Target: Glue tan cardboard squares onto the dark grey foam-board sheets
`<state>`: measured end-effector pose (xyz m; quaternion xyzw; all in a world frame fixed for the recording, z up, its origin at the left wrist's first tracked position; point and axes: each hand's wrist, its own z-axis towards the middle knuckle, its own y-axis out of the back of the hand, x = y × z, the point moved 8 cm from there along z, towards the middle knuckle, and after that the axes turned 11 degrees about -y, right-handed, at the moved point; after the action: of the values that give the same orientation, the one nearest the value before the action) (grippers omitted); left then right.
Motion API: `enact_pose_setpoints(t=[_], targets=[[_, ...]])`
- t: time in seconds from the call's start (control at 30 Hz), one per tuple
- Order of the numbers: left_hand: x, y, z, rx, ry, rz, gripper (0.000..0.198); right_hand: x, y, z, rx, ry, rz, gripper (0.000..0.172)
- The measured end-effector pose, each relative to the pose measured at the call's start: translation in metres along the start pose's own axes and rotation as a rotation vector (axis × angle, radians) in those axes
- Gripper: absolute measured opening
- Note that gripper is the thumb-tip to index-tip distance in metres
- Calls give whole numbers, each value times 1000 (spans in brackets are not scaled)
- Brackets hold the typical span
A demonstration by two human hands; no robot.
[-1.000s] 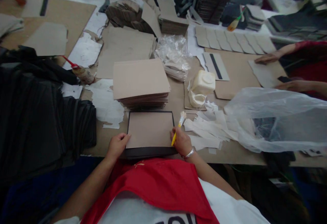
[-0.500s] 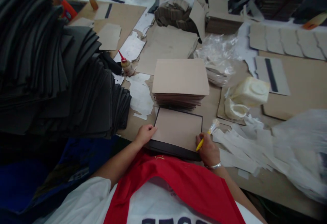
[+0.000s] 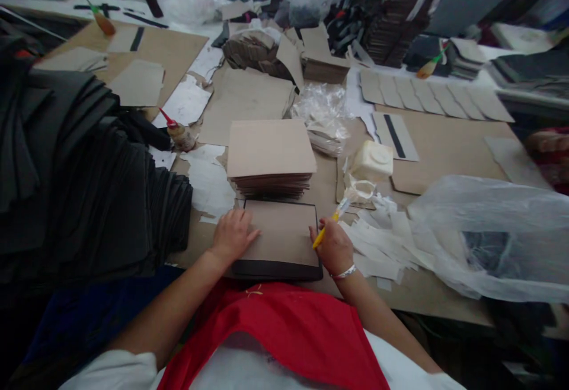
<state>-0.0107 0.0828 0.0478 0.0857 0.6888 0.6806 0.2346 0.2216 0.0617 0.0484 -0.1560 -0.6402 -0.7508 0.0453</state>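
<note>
My left hand (image 3: 232,236) lies on the left edge of a tan board (image 3: 282,230), fingers spread and thumb apart. Black sheet material (image 3: 275,270) shows beneath the board, as a thin rim at the back and a wider strip along the front. At the board's right edge, my right hand (image 3: 335,248) is closed around a yellow-handled brush (image 3: 332,218), its bristles pointing up and away. A stack of tan boards (image 3: 271,150) stands just behind the one under my hands.
Tall piles of black sheets (image 3: 89,200) stand on the left. A red-tipped glue bottle (image 3: 180,135) leans near them. Right of me are a cut-open plastic container (image 3: 372,162), paper strips (image 3: 377,242) and a clear plastic bag (image 3: 489,248). A blurred hand (image 3: 546,141) shows at the right edge.
My left hand has gone from gripping the board's left edge to lying flat on it. The right hand still holds the brush beside the board. The view has shifted to the right.
</note>
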Motion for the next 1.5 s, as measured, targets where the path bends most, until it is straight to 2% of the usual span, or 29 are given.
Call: enact_pose_setpoints(t=[0.07, 0.13, 0.23, 0.3, 0.4, 0.53, 0.63, 0.9, 1.1, 1.23, 1.37, 1.43, 1.5], targets=[[-33, -9, 16, -89, -160, -79, 37, 20, -11, 2, -49, 104, 176, 23], [-56, -29, 28, -91, -271, -129, 43, 36, -29, 3, -47, 177, 280, 24], [-63, -57, 35, -47, -300, -122, 52, 48, -53, 3, -2, 236, 272, 29], [-56, -63, 33, -36, -262, -102, 59, 48, -59, 3, 21, 246, 230, 29], [-37, -59, 25, -38, -157, -76, 68, 41, -56, 3, 22, 216, 180, 26], [-8, -55, 16, -35, 23, -29, 67, 27, -52, 4, -2, 132, 125, 21], [0, -52, 11, -29, 76, -16, 64, 17, -50, 4, 0, 115, 111, 21], [-21, -31, -13, -77, 5, -32, 43, 0, -36, -7, 8, 174, 146, 36], [-3, -40, -7, -130, 112, -206, 42, -9, -31, -8, -31, 138, 184, 37], [-2, -43, -20, -147, 126, -273, 38, -9, -34, -15, -28, 147, 238, 41], [-15, -37, -34, -68, 133, -217, 38, -10, -36, -21, -54, 161, 249, 44], [-23, -28, -30, -58, 121, -141, 40, -11, -36, -22, -52, 182, 241, 43], [-30, -18, -16, -97, 70, -57, 47, -11, -35, -21, -47, 218, 227, 41]])
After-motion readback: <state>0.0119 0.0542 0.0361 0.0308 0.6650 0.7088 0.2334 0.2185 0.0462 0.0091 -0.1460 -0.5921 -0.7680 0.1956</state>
